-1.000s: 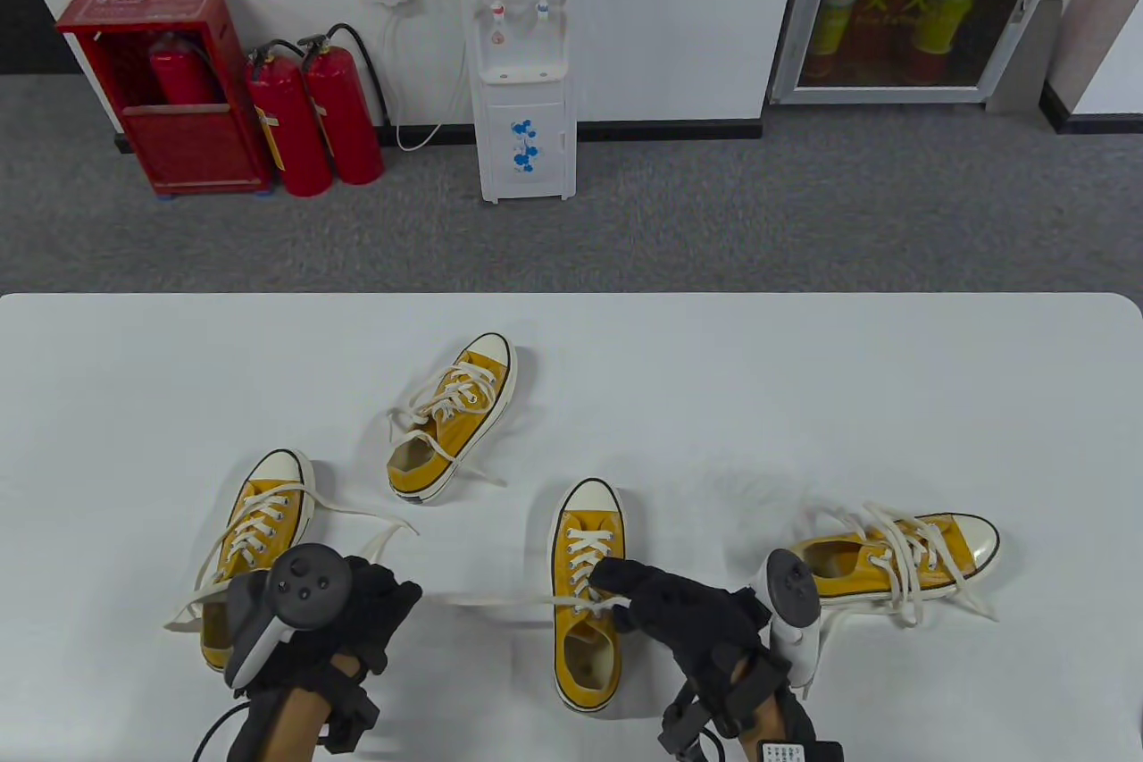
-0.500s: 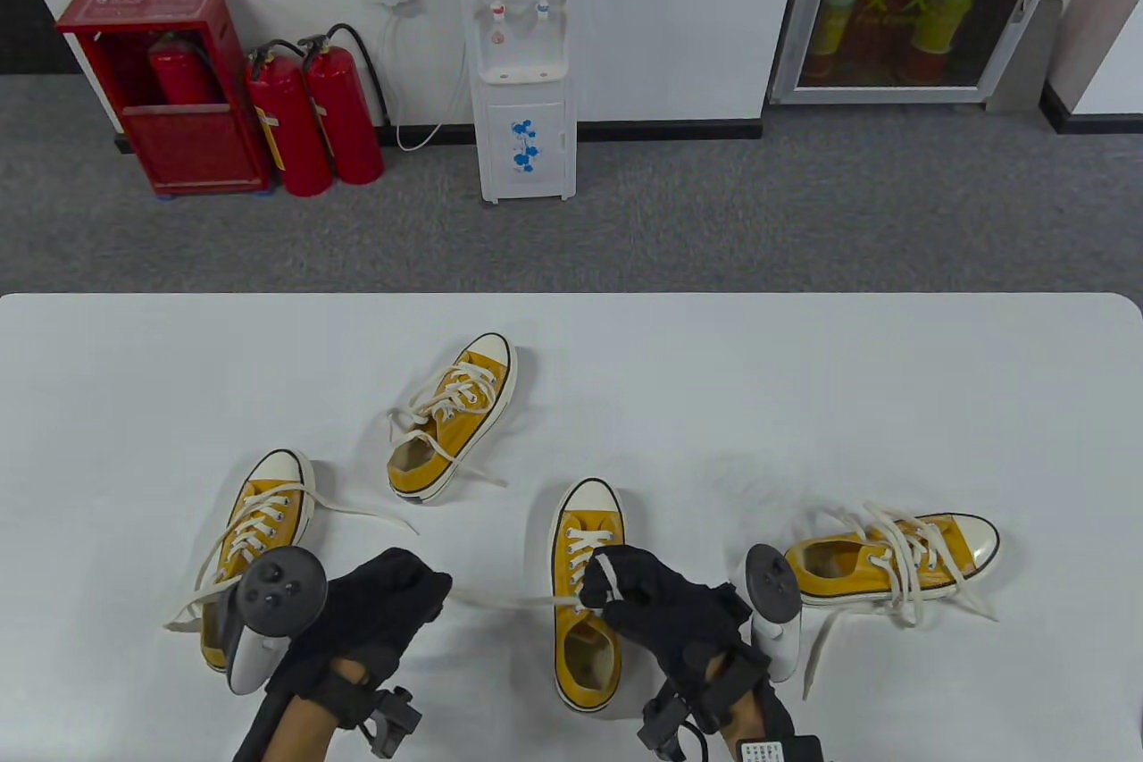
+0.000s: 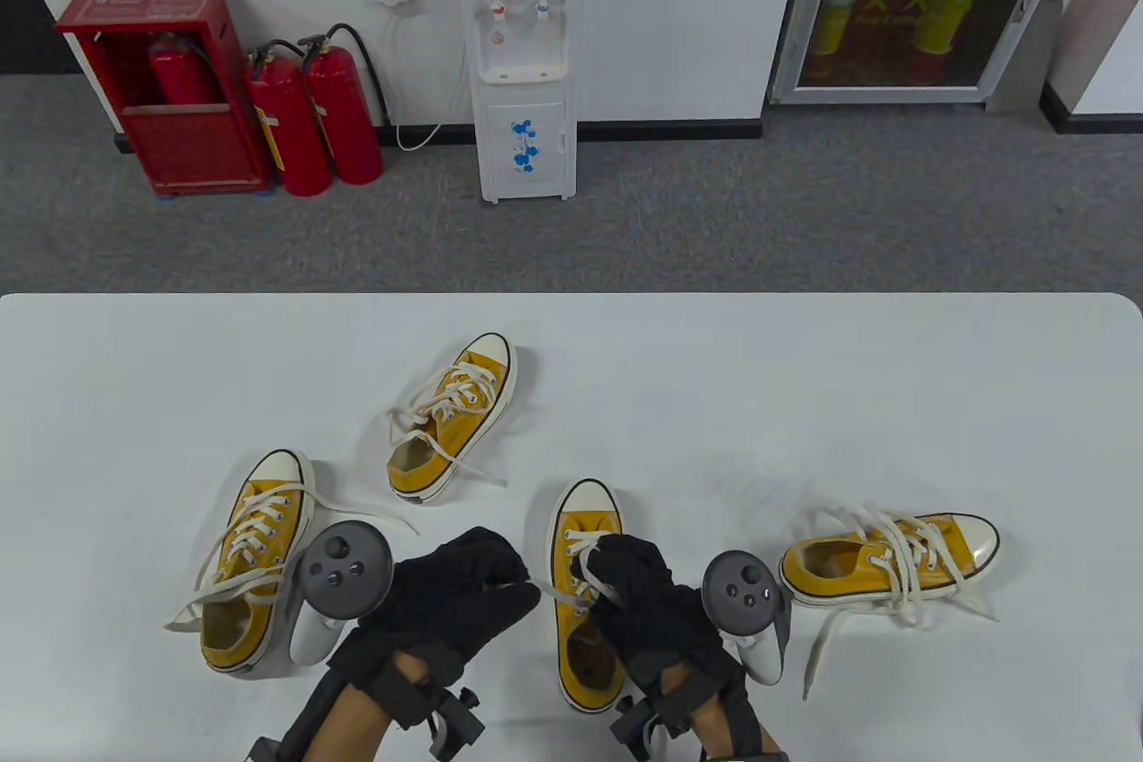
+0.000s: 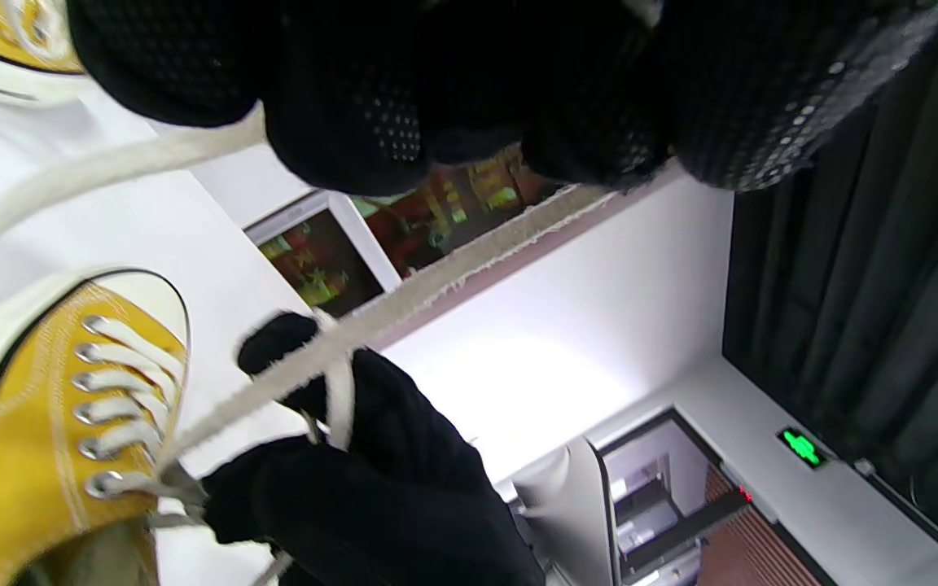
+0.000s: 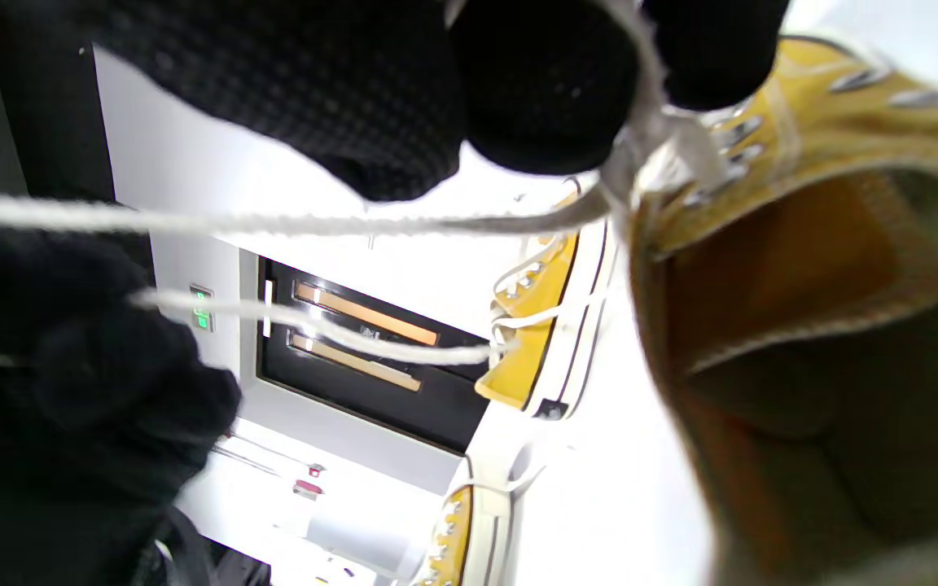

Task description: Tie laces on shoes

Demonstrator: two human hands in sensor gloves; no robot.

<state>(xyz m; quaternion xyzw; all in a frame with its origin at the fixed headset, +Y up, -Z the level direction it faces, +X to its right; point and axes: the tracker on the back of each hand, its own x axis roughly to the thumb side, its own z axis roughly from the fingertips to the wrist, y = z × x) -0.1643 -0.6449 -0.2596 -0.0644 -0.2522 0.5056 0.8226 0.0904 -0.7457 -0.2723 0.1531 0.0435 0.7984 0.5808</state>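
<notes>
Several yellow canvas shoes with white laces lie on the white table [image 3: 804, 369]. The middle shoe [image 3: 587, 514] points away from me. My left hand [image 3: 464, 588] sits just left of it, fingers curled round one lace end [image 4: 453, 281] that runs taut down to the top eyelets. My right hand [image 3: 638, 588] hovers over the shoe's tongue and pinches the other lace end [image 5: 640, 106] beside the eyelets. In the left wrist view the right hand [image 4: 371, 480] has lace looped over a finger. In the right wrist view the left hand [image 5: 70, 374] shows at the left.
A left shoe [image 3: 254, 548] lies beside my left wrist, its loose lace trailing over the table. Another shoe [image 3: 455, 418] lies further back, and one [image 3: 893, 561] lies on its side at the right. Beyond the table edge is grey carpet.
My left hand has moved right, close to the middle shoe, shortening the stretch of lace between the hands. My right hand has shifted slightly left over the shoe's eyelets.
</notes>
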